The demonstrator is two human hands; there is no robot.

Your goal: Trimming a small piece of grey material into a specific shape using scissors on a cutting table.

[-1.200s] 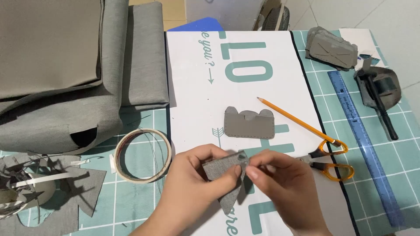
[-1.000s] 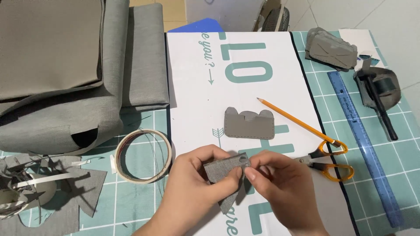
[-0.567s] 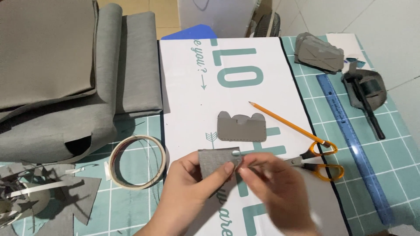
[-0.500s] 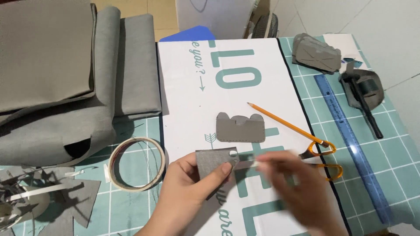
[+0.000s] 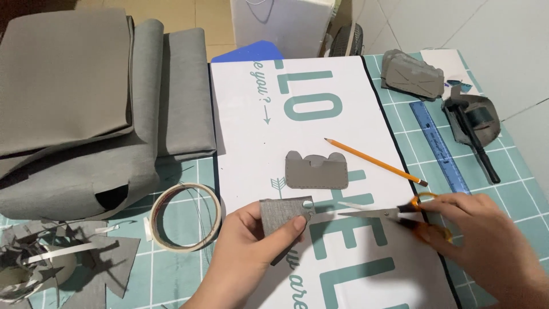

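Head view looks down on my green cutting mat (image 5: 189, 286), and the biggest thing on it is the stack of folded grey fabric (image 5: 86, 103) at the far left, with the long white printed sheet (image 5: 320, 114) beside it down the middle. Near the fabric lies a roll of tape (image 5: 186, 216), and grey offcuts (image 5: 63, 263) are heaped at the near left corner. On the right side a blue ruler (image 5: 439, 146) lies well apart from my work, and a pencil (image 5: 374, 162) rests slantwise on the sheet just beside a finished grey card sleeve (image 5: 316, 170). My right hand (image 5: 492, 240) is closed about the orange handles of the scissors (image 5: 389, 214), blades pointing left toward the small grey fabric piece (image 5: 281, 214). My left hand (image 5: 251, 252) pinches that piece, thumb on its front face, above the sheet. I judge it light, thin and floppy, so I hold it close to the edge nearest the blades to keep it taut.
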